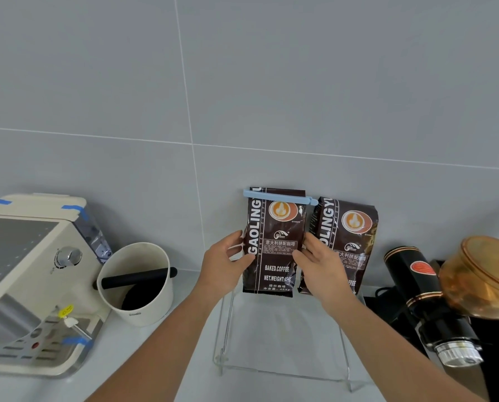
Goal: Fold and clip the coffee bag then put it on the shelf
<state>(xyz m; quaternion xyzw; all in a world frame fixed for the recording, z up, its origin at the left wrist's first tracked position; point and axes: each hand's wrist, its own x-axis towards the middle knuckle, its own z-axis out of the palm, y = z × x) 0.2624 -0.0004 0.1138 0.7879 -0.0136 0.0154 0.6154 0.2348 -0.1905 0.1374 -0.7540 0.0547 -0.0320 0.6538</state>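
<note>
A dark brown coffee bag (274,227) stands upright on a clear acrylic shelf (283,343), against the grey tiled wall. A light blue clip (280,197) runs across its folded top. My left hand (225,264) grips the bag's left edge and my right hand (317,262) grips its right edge. A second, unclipped coffee bag (351,236) stands just to the right, partly behind my right hand.
A cream espresso machine (30,274) fills the left side. A cream knock box (139,282) with a black bar stands between it and the shelf. A black grinder (428,303) with an amber hopper (483,280) sits at the right.
</note>
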